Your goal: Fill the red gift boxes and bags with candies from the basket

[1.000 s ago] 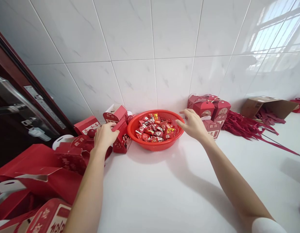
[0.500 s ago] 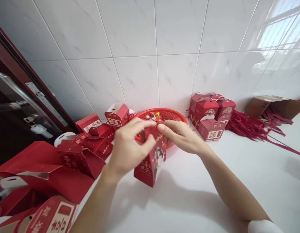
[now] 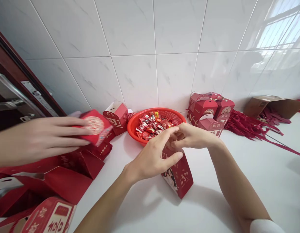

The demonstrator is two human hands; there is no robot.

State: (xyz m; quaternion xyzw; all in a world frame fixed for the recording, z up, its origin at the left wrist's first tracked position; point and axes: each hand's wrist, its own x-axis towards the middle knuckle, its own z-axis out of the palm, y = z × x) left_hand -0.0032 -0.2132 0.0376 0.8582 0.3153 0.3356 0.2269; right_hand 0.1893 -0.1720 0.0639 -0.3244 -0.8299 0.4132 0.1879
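A red gift box [image 3: 185, 178] with tapered sides, a printed couple and pale lettering stands on the white table in front of me. My left hand [image 3: 153, 158] is closed at its top, the thumb lying over the near face. From the right, my right hand [image 3: 192, 136] has its fingers bent and pinched at the same top edge. Both hands cover the box's closure. Just behind them sits a red plastic basket [image 3: 131, 129] with many wrapped candies [image 3: 152, 124].
Another person's hand [image 3: 48, 136] holds a red box [image 3: 95, 126] at the left. Red boxes [image 3: 67, 181] crowd the left side. Closed boxes [image 3: 206, 108], red ribbons [image 3: 244, 124] and a cardboard carton [image 3: 273, 105] stand along the wall at right.
My hands and the gift box have shifted right and nearer, and the box has turned. The candy basket is less covered. Another person's hand with a red box has come in from the left.
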